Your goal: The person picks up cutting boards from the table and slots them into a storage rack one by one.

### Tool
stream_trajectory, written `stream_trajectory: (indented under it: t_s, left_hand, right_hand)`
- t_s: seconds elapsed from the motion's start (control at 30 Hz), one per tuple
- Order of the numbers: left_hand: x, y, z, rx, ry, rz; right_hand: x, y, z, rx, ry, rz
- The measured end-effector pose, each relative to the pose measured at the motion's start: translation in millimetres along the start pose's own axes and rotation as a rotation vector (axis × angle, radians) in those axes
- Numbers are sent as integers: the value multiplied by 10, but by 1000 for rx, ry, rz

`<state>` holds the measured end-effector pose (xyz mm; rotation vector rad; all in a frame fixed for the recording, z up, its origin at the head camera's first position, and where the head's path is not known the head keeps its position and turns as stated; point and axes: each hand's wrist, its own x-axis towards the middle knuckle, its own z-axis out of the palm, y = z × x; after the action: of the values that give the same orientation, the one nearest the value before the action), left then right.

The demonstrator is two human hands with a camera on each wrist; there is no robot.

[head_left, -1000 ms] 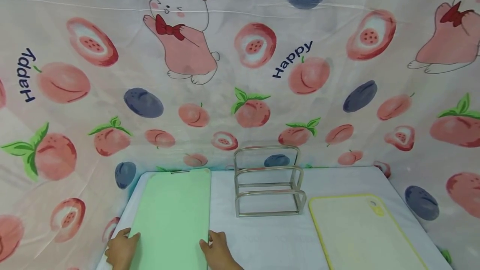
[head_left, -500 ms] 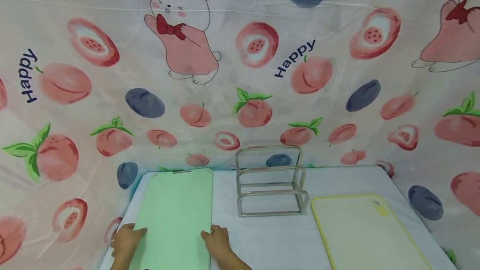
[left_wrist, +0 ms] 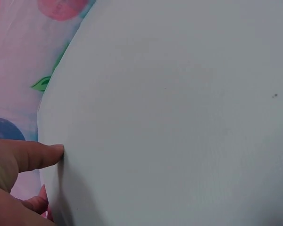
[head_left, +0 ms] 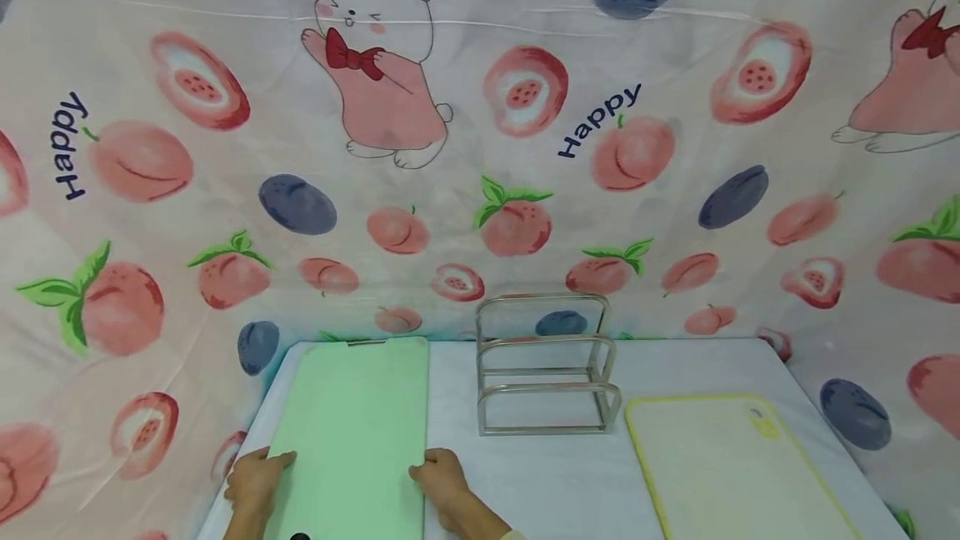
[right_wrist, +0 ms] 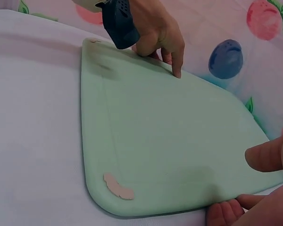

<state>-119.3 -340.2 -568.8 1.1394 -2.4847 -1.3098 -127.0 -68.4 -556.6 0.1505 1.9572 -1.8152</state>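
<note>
A pale green cutting board (head_left: 356,415) lies lengthwise at the left of the table, its far end near the table's back edge. My left hand (head_left: 253,482) grips its left edge; the thumb (left_wrist: 42,156) lies on top and the fingers are around the rim, partly hidden. On the opposite side, my right hand (head_left: 448,482) holds the right edge, thumb uppermost with curled fingers at the rim. In the right wrist view, the board (right_wrist: 151,127) has a beige corner pad (right_wrist: 117,187), and my left hand (right_wrist: 160,33) shows across it.
A metal wire rack (head_left: 545,390) stands right of the board. Farther right, a second cutting board (head_left: 720,457), whitish with a yellow rim, lies flat on the white-covered table (head_left: 525,482). Fruit-and-rabbit printed fabric (head_left: 450,215) encloses the back and sides.
Both hands have slid slightly forward along the green board's edges, which they still hold. The whole scene has shifted a little to the right in view. Rack and yellow-rimmed board stay put.
</note>
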Motion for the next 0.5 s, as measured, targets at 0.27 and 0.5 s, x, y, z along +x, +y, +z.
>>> stream_trajectory:
  t_s: [0.27, 0.5]
  left_hand:
    - [-20, -11, -38, -26, -21, -24]
    - [-60, -8, -70, -65, -20, -50]
  right_hand:
    - [12, -51, 25, 5, 13, 43]
    - [48, -113, 49, -58, 27, 8]
